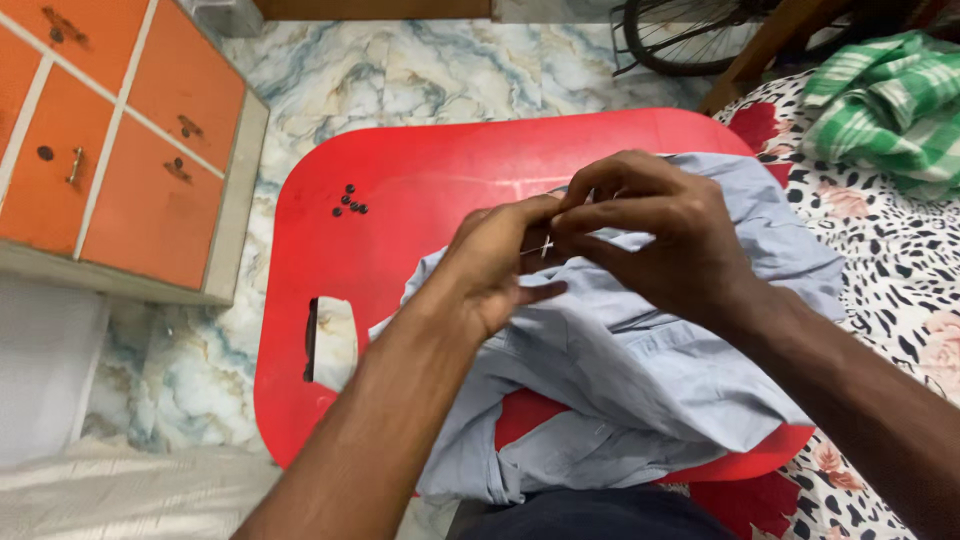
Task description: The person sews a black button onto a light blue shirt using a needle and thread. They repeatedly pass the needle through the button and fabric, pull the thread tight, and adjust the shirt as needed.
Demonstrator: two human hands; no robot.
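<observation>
A light blue shirt (640, 370) lies crumpled on a red plastic table (400, 210). My left hand (495, 265) pinches a fold of the shirt near its middle, thumb and fingers closed. My right hand (650, 235) meets it from the right, fingertips pinched on a thin needle or thread (545, 245) between the two hands. Several small black buttons (349, 202) lie loose on the table to the upper left of my hands.
An orange cabinet (110, 140) with drawers stands at the left on a marble-patterned floor (450, 70). A floral bedspread (900, 260) with a green checked cloth (880, 100) lies at the right. A bicycle wheel (690, 35) shows at the top. The table has a handle slot (312, 340).
</observation>
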